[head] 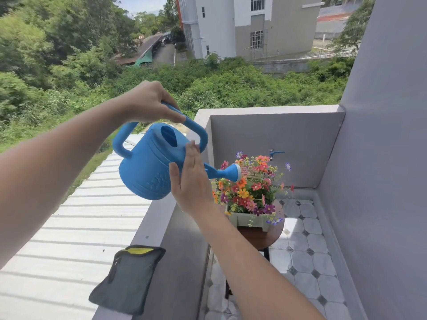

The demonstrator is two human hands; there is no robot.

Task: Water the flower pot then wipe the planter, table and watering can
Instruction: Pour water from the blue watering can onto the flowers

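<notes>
My left hand (147,102) grips the top handle of a blue watering can (147,165), which is tilted with its spout to the right. My right hand (191,179) lies flat against the can's side, fingers straight. Thin streams of water leave the white-rimmed rose (236,173) and fall onto colourful flowers (251,188). The flowers stand in a pale green rectangular planter (248,220) on a small round dark wooden table (265,239). A grey cloth with a yellow edge (129,278) lies on the balcony ledge, below the can.
The wide grey ledge (180,250) runs along the left of the balcony, and a white corrugated roof lies beyond it. Grey walls close the back and right side. A blue tap (275,153) sticks out of the back wall above the flowers. The floor is tiled (307,257).
</notes>
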